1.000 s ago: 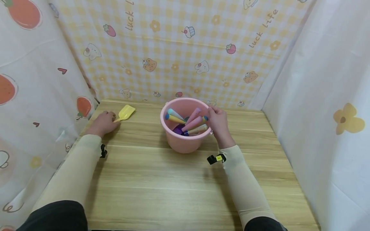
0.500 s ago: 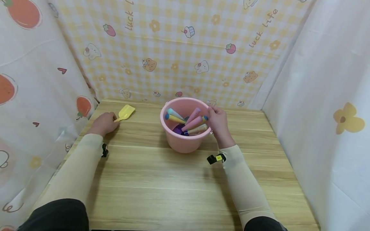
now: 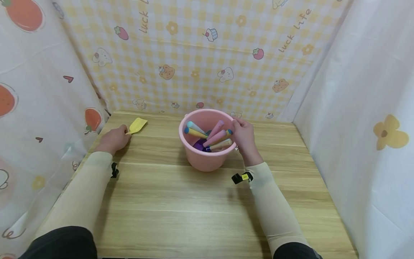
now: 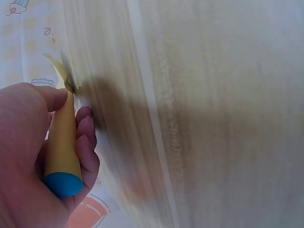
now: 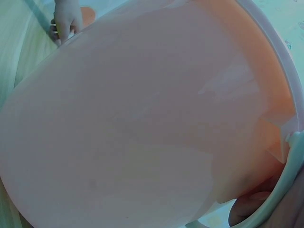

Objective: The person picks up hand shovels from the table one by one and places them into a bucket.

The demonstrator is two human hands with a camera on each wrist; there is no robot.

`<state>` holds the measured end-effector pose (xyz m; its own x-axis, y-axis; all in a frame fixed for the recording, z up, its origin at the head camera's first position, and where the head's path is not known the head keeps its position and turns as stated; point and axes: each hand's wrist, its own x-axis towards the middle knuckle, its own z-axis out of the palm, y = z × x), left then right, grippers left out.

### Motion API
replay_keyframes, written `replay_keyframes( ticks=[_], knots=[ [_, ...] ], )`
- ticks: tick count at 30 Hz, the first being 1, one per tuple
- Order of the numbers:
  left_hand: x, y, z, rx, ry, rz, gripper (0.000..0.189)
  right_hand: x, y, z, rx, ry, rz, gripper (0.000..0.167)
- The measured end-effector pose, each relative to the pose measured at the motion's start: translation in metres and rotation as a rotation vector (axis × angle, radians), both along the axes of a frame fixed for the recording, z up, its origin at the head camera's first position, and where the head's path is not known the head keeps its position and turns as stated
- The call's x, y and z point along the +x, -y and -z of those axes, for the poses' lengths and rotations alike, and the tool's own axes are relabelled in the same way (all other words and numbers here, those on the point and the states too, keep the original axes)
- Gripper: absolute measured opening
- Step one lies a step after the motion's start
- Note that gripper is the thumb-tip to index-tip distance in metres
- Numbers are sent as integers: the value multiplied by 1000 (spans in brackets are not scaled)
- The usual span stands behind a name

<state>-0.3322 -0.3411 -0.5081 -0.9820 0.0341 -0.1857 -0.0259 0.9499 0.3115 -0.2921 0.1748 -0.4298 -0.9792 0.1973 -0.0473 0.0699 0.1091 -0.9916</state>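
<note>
My left hand (image 3: 112, 140) grips a small yellow toy shovel (image 3: 138, 125) at the table's far left. In the left wrist view, thumb and fingers wrap its thick yellow handle (image 4: 64, 137), which has a blue end. The blade points away from the hand. Mid-table stands a pink bucket (image 3: 206, 162), upright. At its right rim, my right hand (image 3: 244, 139) pinches the edge with thumb and fingers. The bucket's outer wall fills most of the right wrist view, where its pale carrying handle (image 5: 286, 183) passes close by my fingers.
Inside the bucket lie several toy tools with pink (image 3: 215, 138), yellow-and-blue (image 3: 195, 133), light blue and beige handles, plus a purple piece (image 3: 199, 145). A patterned cloth (image 3: 194, 54) hangs behind the wooden table (image 3: 181, 216); more cloth hangs on both sides.
The shovel's blade has shifted slightly left, together with my left hand, in the last half second. The bucket and my right hand have stayed put.
</note>
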Motion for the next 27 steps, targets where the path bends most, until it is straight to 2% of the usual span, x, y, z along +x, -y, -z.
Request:
replay_keyframes(
  ticks=[5,12,22,27],
  knots=[
    [3,0,-2,3,-4,-6,35,0,0,-1,-2,7,-5,41],
    [7,0,-6,51,-8,-13,43,1,-1,0,13,-3,-9,41],
    [13,-10,-17,112,-142,48,34,2,-1,0,25,-15,-8,41],
    [19,-20,-30,149,-196,67,32,1,0,0,33,-18,-8,41]
  ],
)
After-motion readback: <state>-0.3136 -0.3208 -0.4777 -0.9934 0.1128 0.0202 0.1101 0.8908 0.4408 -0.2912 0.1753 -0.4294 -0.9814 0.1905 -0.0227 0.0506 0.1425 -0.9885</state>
